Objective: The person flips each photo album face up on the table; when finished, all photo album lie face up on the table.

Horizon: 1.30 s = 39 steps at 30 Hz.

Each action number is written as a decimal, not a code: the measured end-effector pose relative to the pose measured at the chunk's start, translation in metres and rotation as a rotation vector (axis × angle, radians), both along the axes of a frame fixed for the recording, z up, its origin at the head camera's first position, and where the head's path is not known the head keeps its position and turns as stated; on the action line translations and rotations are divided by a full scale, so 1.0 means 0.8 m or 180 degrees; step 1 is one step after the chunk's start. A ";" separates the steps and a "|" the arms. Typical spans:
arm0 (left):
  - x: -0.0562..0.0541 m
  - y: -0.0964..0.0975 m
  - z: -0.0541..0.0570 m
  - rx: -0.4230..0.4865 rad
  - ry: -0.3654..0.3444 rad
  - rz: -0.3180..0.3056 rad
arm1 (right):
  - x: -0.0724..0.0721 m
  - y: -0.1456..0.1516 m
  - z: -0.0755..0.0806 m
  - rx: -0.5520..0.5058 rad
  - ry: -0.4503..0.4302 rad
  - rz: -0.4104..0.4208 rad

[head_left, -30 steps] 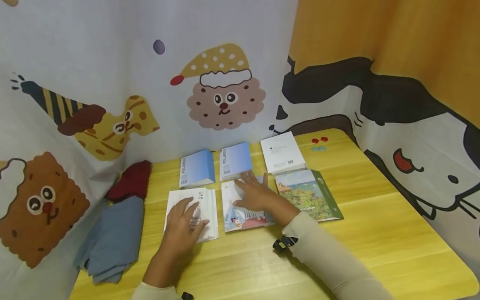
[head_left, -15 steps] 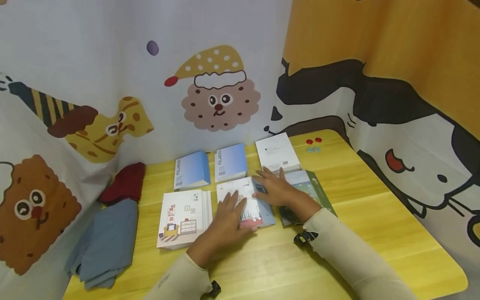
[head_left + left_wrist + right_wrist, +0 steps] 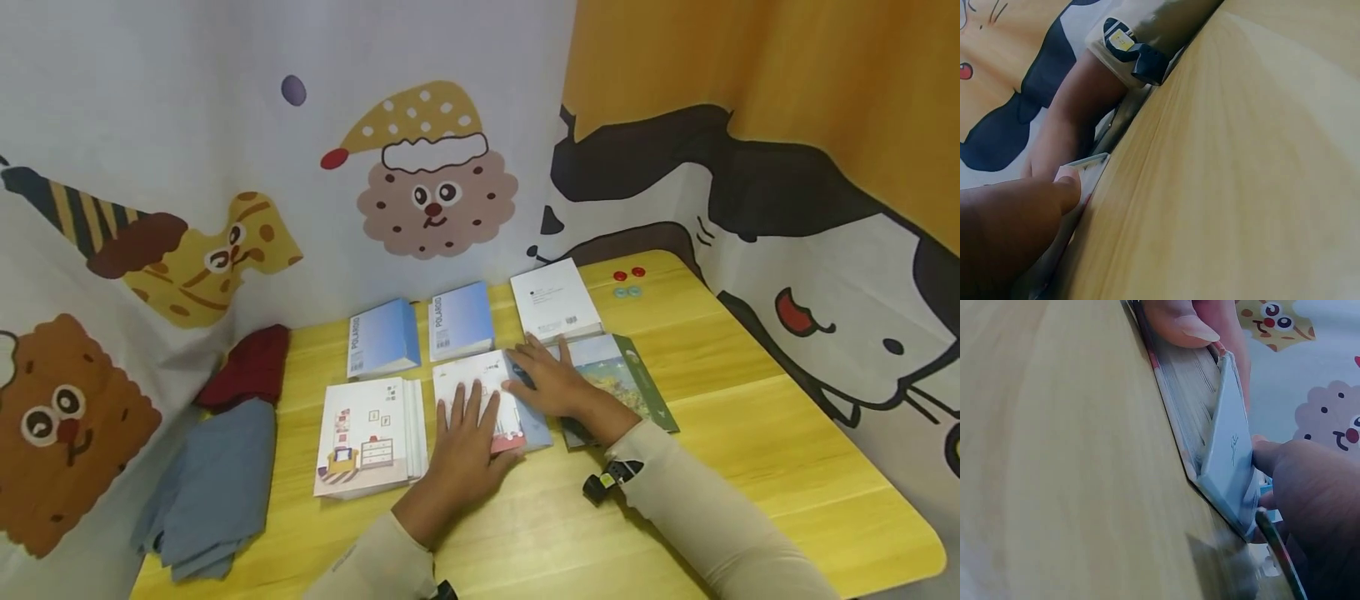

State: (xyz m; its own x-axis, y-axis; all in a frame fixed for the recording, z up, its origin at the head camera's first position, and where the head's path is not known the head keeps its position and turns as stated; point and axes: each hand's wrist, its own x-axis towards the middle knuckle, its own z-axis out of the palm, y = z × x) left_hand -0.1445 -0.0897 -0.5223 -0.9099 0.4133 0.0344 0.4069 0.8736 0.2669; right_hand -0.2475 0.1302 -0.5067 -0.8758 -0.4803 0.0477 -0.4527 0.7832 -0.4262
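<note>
A photo album [image 3: 466,372] with a white illustrated cover and a blue-grey spine [image 3: 1230,450] lies in the front row's middle. My left hand [image 3: 461,450] rests on its cover with straight fingers, the thumb [image 3: 1069,187] at its near edge. My right hand [image 3: 553,379] touches the spine side with spread fingers. Right of it, partly under my right wrist, is a landscape-covered photo album [image 3: 626,375] with a green spine. To the left lies a thick white book [image 3: 363,433] with a furniture drawing.
Two blue albums [image 3: 382,337] marked POLAROID and a white book [image 3: 555,298] form the back row. Red buttons [image 3: 620,276] and pale blue ones [image 3: 635,292] lie back right. Folded blue-grey cloth [image 3: 217,487] and a dark red cloth [image 3: 251,367] sit at the left edge.
My left hand has left the white furniture-drawing book and moved right onto the middle album. My right hand has slid right, from that album's cover to its spine side.
</note>
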 end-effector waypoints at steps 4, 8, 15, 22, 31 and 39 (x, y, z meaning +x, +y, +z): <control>0.000 -0.002 0.000 -0.0013 0.0004 0.0003 | -0.001 -0.001 0.000 0.0018 0.0035 -0.0005; 0.000 -0.003 -0.001 0.0026 0.0000 -0.0008 | -0.001 -0.001 0.000 0.0020 0.0062 -0.0024; -0.002 -0.002 0.001 0.0017 -0.0023 -0.0001 | -0.002 0.000 0.004 0.0015 0.0048 -0.0035; -0.002 -0.001 -0.005 0.0033 0.0028 0.0031 | 0.001 0.000 0.002 -0.0081 0.0102 -0.0049; 0.001 0.000 -0.007 0.1162 0.0099 -0.0184 | 0.000 0.002 -0.003 -0.1125 0.0464 -0.0039; -0.007 -0.003 -0.014 0.2698 0.0415 -0.0757 | 0.003 0.000 -0.005 -0.2375 0.0667 0.0635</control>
State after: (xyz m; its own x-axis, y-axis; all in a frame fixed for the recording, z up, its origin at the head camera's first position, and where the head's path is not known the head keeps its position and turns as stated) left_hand -0.1502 -0.0921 -0.5335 -0.7707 0.3793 0.5119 0.6247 0.2922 0.7241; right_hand -0.2447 0.1303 -0.5106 -0.7140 -0.4035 0.5721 -0.6828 0.2208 -0.6964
